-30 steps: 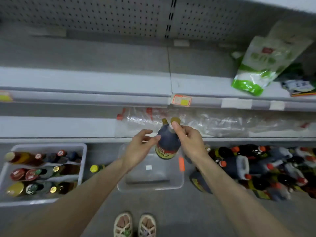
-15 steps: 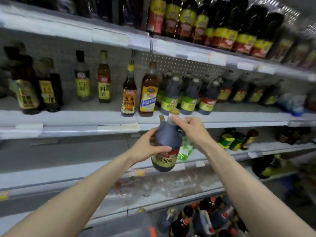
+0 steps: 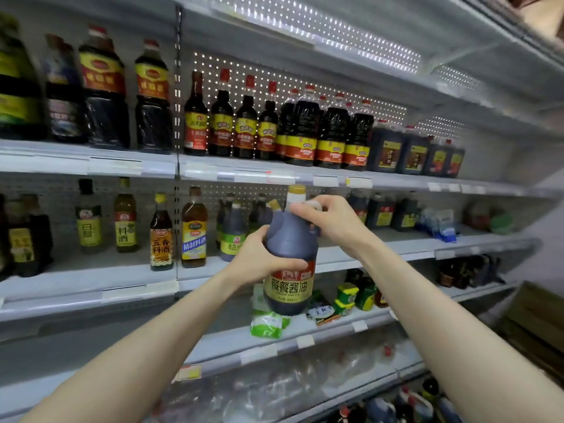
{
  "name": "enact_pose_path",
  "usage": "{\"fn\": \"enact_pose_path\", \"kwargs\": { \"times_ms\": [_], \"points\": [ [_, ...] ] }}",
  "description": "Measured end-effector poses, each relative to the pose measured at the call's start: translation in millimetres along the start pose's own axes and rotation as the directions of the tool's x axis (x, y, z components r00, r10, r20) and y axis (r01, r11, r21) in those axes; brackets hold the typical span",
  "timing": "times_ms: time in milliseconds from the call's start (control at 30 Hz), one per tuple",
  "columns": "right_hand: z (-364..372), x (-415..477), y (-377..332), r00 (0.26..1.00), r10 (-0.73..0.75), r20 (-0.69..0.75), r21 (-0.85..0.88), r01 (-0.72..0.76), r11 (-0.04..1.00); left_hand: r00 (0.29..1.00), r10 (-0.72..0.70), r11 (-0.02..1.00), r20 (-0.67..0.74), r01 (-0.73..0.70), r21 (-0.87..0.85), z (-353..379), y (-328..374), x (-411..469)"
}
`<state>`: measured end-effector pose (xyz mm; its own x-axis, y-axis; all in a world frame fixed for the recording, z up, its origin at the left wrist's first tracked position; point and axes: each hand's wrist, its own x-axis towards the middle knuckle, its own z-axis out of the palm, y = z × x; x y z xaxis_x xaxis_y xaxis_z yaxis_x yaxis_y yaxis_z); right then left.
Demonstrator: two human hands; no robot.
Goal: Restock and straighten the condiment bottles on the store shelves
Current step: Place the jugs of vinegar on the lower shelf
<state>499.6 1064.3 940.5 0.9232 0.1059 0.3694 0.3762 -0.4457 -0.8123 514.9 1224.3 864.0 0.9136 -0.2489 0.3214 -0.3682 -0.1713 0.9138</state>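
I hold a dark soy sauce jug (image 3: 290, 239) with a gold cap and a red and yellow label upright in front of the shelves. My left hand (image 3: 259, 257) grips its body from the left, thumb across the front above the label. My right hand (image 3: 328, 219) curls round the handle near the neck. Behind the jug, on the middle shelf (image 3: 91, 277), stands a group of similar dark bottles with green labels (image 3: 233, 233).
The upper shelf (image 3: 244, 172) carries rows of dark sauce bottles (image 3: 305, 129). Cooking wine bottles (image 3: 161, 236) stand left on the middle shelf. A green and white bag (image 3: 265, 322) and small green jars (image 3: 346, 296) lie on the lower shelf. More jugs (image 3: 406, 404) sit on the floor.
I have lifted the jug from above the floor bins to the height of the middle shelf, and my view has swung up from the floor to the upper shelves.
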Motion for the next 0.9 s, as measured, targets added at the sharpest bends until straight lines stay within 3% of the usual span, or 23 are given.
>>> {"fn": "enact_pose_path", "kwargs": {
  "times_ms": [133,467,900],
  "points": [
    [-60.6,-12.7,6.9,0.999,-0.041,-0.011,-0.042,0.041,0.998,1.0,0.007,0.999,-0.028,-0.008,-0.031,57.9,28.0,8.2],
    [-184.0,-0.8,44.3,0.996,-0.033,-0.083,0.053,0.038,0.998,1.0,0.006,1.0,-0.005,-0.006,0.001,154.9,84.7,67.4],
    [-225.4,125.4,143.8,0.998,0.001,-0.065,0.017,0.0,1.0,1.0,-0.014,1.0,-0.002,0.014,0.023,200.4,25.0,216.2]
  ]
}}
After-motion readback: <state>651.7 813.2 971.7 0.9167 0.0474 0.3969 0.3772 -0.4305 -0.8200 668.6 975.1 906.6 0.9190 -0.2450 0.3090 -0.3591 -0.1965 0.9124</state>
